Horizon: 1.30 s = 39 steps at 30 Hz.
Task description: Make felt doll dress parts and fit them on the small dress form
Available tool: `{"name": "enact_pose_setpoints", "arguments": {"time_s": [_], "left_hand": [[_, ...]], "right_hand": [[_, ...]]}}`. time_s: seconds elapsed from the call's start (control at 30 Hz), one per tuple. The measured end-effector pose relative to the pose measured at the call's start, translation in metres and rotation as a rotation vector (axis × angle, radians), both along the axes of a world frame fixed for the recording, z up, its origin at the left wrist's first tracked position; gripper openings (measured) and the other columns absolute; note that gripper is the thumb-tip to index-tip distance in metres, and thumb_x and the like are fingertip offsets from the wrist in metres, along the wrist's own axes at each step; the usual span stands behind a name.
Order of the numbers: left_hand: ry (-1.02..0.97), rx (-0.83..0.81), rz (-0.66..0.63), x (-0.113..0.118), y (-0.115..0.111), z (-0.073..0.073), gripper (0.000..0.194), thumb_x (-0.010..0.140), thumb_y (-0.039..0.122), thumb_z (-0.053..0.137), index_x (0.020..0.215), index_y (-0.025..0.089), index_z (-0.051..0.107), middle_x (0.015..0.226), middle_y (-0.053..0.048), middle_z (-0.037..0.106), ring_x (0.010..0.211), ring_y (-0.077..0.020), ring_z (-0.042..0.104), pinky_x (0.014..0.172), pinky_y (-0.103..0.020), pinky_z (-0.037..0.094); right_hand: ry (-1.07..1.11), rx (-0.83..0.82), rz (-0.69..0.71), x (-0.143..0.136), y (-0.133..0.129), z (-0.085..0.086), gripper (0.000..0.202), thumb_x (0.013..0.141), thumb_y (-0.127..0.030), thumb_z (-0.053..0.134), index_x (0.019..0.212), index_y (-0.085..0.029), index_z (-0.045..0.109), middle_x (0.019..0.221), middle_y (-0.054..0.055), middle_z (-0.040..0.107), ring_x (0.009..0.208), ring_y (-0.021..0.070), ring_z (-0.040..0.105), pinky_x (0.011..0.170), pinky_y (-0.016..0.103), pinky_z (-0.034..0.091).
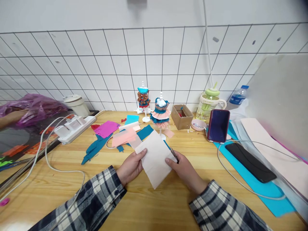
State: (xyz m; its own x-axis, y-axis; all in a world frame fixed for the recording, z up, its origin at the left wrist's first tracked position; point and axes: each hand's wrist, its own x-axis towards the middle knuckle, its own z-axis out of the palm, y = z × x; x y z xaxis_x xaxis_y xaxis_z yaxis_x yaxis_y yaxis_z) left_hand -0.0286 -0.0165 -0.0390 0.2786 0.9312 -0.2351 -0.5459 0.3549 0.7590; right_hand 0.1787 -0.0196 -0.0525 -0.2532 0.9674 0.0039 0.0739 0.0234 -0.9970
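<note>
A pale pink, nearly white sheet of paper [156,160] is held up between both hands above the wooden table. My left hand [131,166] pinches its left edge, thumb on top. My right hand [186,170] grips its right edge with the thumb on the paper and also holds dark scissors [173,154], whose blades point up and away. Behind the sheet stands a small dress form [160,112] with teal and pink ruffled layers. A second form [143,99] in brown, red and blue stands further back.
Teal scraps [96,148], a magenta piece [107,128] and peach paper [124,137] lie left of centre. A cardboard box [182,117], bowl [198,124] and upright phone [218,125] are at right. A power strip [74,128] with cables and another person's arm [13,118] are at left.
</note>
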Motion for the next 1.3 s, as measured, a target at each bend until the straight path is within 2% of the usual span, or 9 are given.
{"name": "enact_pose_setpoints", "arguments": {"time_s": [0.17, 0.33, 0.43, 0.57, 0.7, 0.9, 1.03, 1.2, 1.3], "left_hand": [[-0.028, -0.038, 0.075, 0.000, 0.003, 0.004, 0.044, 0.088, 0.032, 0.054, 0.129, 0.015, 0.049, 0.124, -0.012, 0.062, 0.116, -0.0265, 0.057, 0.105, -0.044, 0.040], [-0.238, -0.006, -0.344, 0.002, -0.011, 0.001, 0.062, 0.083, 0.051, 0.055, 0.131, 0.013, 0.049, 0.136, -0.015, 0.052, 0.131, -0.0316, 0.041, 0.112, -0.049, 0.028], [-0.164, 0.024, -0.448, 0.008, -0.022, -0.002, 0.057, 0.079, 0.039, 0.065, 0.129, 0.016, 0.051, 0.137, -0.014, 0.051, 0.131, -0.0319, 0.041, 0.112, -0.049, 0.026], [0.041, 0.084, -0.334, 0.014, -0.024, -0.002, 0.052, 0.075, 0.018, 0.071, 0.124, 0.017, 0.056, 0.131, -0.014, 0.056, 0.124, -0.0314, 0.050, 0.109, -0.048, 0.031], [0.054, 0.097, -0.217, 0.010, -0.020, 0.002, 0.048, 0.077, 0.021, 0.069, 0.123, 0.015, 0.057, 0.125, -0.015, 0.061, 0.117, -0.0321, 0.055, 0.105, -0.048, 0.037], [0.078, 0.101, -0.321, 0.011, -0.023, 0.004, 0.054, 0.075, 0.027, 0.071, 0.126, 0.018, 0.056, 0.125, -0.014, 0.061, 0.113, -0.0326, 0.058, 0.099, -0.047, 0.043], [0.210, 0.134, -0.284, 0.014, -0.023, -0.002, 0.051, 0.075, 0.031, 0.071, 0.123, 0.020, 0.059, 0.128, -0.012, 0.060, 0.115, -0.0321, 0.056, 0.099, -0.047, 0.043], [0.281, 0.219, 0.040, 0.010, -0.015, -0.001, 0.061, 0.077, 0.037, 0.068, 0.133, 0.021, 0.048, 0.134, -0.011, 0.055, 0.120, -0.0314, 0.053, 0.099, -0.047, 0.044], [0.369, 0.261, 0.180, 0.005, -0.011, 0.003, 0.068, 0.076, 0.041, 0.068, 0.135, 0.019, 0.044, 0.134, -0.011, 0.055, 0.122, -0.0307, 0.051, 0.103, -0.047, 0.041]], "right_hand": [[-0.006, -0.037, 0.059, -0.001, -0.002, 0.002, 0.037, 0.077, -0.045, 0.063, 0.097, -0.014, 0.066, 0.097, 0.007, 0.069, 0.090, 0.0247, 0.061, 0.079, 0.035, 0.047], [0.070, -0.042, -0.030, -0.001, -0.003, 0.002, 0.040, 0.079, -0.044, 0.062, 0.107, -0.015, 0.063, 0.105, 0.008, 0.068, 0.096, 0.0244, 0.060, 0.085, 0.037, 0.047], [0.071, -0.061, -0.030, -0.001, -0.004, 0.002, 0.040, 0.079, -0.045, 0.062, 0.107, -0.016, 0.062, 0.105, 0.007, 0.069, 0.095, 0.0243, 0.061, 0.083, 0.037, 0.048], [0.034, -0.064, -0.027, -0.001, -0.004, 0.002, 0.043, 0.077, -0.046, 0.064, 0.107, -0.015, 0.062, 0.105, 0.008, 0.069, 0.096, 0.0254, 0.062, 0.082, 0.036, 0.049], [0.059, -0.071, -0.025, -0.001, -0.003, 0.002, 0.045, 0.076, -0.045, 0.065, 0.109, -0.015, 0.061, 0.107, 0.009, 0.068, 0.098, 0.0255, 0.062, 0.085, 0.037, 0.049], [0.006, -0.014, -0.002, -0.001, -0.003, 0.003, 0.044, 0.076, -0.043, 0.065, 0.111, -0.016, 0.059, 0.106, 0.009, 0.067, 0.097, 0.0252, 0.062, 0.086, 0.039, 0.048], [-0.033, 0.031, -0.040, -0.001, -0.002, 0.002, 0.043, 0.077, -0.045, 0.063, 0.110, -0.018, 0.058, 0.101, 0.007, 0.067, 0.093, 0.0233, 0.061, 0.081, 0.035, 0.049], [-0.047, -0.077, -0.078, -0.002, -0.002, 0.000, 0.036, 0.088, -0.054, 0.040, 0.093, -0.020, 0.052, 0.060, -0.003, 0.052, 0.049, 0.0119, 0.048, 0.045, 0.023, 0.038], [-0.034, -0.152, -0.006, -0.004, -0.006, 0.002, 0.037, 0.088, -0.056, 0.038, 0.096, -0.021, 0.050, 0.052, -0.007, 0.042, 0.040, 0.0092, 0.037, 0.037, 0.021, 0.028]]}}
